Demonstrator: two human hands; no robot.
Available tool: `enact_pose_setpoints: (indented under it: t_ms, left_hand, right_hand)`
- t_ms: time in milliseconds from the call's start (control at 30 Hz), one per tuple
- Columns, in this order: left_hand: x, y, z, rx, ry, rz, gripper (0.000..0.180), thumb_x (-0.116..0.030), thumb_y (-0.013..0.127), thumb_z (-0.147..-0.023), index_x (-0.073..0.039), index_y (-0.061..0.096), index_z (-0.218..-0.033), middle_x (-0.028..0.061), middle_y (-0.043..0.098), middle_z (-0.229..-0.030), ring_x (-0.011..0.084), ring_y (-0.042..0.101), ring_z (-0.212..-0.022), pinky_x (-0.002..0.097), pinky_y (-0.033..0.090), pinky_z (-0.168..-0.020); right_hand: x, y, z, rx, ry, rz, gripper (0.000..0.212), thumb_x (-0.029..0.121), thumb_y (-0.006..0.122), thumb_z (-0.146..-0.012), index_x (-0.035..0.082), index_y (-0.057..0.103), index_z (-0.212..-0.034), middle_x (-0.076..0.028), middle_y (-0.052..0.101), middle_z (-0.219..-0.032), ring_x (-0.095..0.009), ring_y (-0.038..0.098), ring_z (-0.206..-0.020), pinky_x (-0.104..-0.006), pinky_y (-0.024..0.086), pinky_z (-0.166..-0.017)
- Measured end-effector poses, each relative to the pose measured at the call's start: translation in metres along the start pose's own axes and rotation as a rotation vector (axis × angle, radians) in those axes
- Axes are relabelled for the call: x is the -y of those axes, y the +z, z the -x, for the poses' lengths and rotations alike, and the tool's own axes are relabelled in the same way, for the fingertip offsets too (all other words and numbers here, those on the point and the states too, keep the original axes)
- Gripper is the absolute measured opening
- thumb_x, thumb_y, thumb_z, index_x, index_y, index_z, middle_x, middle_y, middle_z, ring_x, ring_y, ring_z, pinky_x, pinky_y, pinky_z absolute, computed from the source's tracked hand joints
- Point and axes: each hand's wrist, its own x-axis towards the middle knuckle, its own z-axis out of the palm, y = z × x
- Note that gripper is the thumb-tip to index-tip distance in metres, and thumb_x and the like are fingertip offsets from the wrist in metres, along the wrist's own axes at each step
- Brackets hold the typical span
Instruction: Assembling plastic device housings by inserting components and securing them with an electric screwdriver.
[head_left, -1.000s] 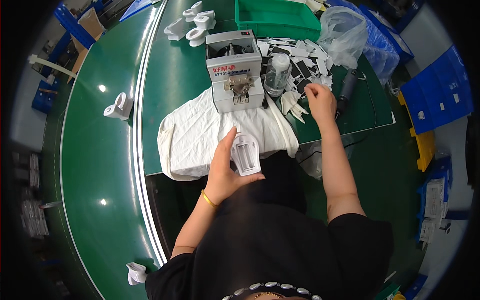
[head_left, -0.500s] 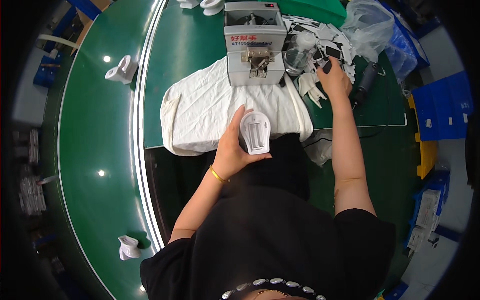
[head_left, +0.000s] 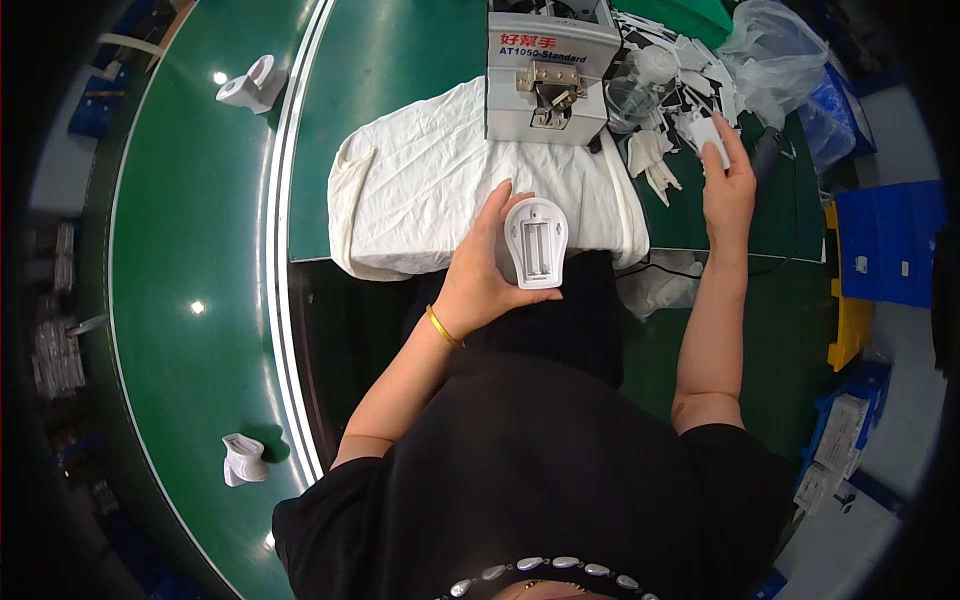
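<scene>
Red characters (head_left: 527,41) stand above a line of dark-blue alphanumeric lettering (head_left: 542,55) on the front of the grey machine (head_left: 510,115), beyond the left hand (head_left: 478,268).

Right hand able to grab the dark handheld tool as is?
Probably not cleanly: the right hand is holding a small white piece. Otherwise the dark handheld tool lies close by, with nothing visible between.

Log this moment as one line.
left hand: holds housing, hollow side to camera | right hand: holds white piece near pile | bottle: right of machine | cloth: in front of machine
</scene>
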Motion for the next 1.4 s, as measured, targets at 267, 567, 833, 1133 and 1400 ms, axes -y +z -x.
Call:
enact_pose_setpoints:
  t_ms: [267,567,833,1133,1400]
  left_hand:
    - [-0.001,0.002,-0.002,0.002,-0.028,-0.019,0.127,-0.022,0.096,-0.052,-0.004,0.019,-0.152,0.0184,0.054,-0.137,0.0355,0.054,-0.125,0.041,0.044,-0.104]
    - [0.001,0.001,-0.001,0.002,-0.033,-0.037,0.126,-0.022,0.095,-0.053,-0.004,0.019,-0.152,0.0172,0.054,-0.138,0.0364,0.055,-0.122,0.0404,0.046,-0.101]
    - [-0.001,0.0,-0.001,-0.007,-0.051,-0.015,0.126,-0.02,0.095,-0.052,-0.002,0.019,-0.151,0.0172,0.055,-0.136,0.0362,0.056,-0.12,0.0401,0.046,-0.101]
    - [-0.002,0.002,-0.001,-0.021,-0.044,0.011,0.121,-0.02,0.095,-0.053,-0.001,0.024,-0.15,0.0157,0.056,-0.136,0.035,0.055,-0.122,0.0405,0.044,-0.103]
    - [-0.029,0.001,0.018,0.044,-0.011,0.161,0.126,-0.022,0.095,-0.058,-0.005,0.014,-0.153,0.0188,0.038,-0.151,0.0342,0.035,-0.141,0.0425,0.033,-0.114]
  right_hand:
    - [0.054,0.038,0.073,0.547,-0.047,-0.492,0.028,-0.003,0.058,-0.092,0.005,0.049,-0.117,-0.002,0.059,-0.105,-0.008,0.055,-0.094,-0.023,0.044,-0.083]
    - [0.081,0.062,0.11,0.824,0.061,-0.491,0.025,0.001,0.065,-0.092,0.001,0.062,-0.117,-0.004,0.07,-0.101,-0.006,0.062,-0.091,-0.0204,0.049,-0.077]
    - [0.078,0.062,0.11,0.761,-0.106,-0.216,0.031,0.004,0.069,-0.089,0.003,0.062,-0.12,-0.006,0.067,-0.103,-0.007,0.06,-0.084,-0.0224,0.049,-0.071]
    - [0.057,0.07,0.12,0.584,-0.169,0.042,0.055,0.017,0.067,-0.093,0.002,0.047,-0.141,-0.01,0.06,-0.116,-0.013,0.056,-0.094,-0.0277,0.047,-0.079]
    - [0.077,0.051,0.122,0.884,0.439,-0.641,0.06,0.012,0.064,-0.093,-0.008,0.038,-0.143,-0.013,0.057,-0.127,-0.015,0.056,-0.11,-0.0278,0.045,-0.096]
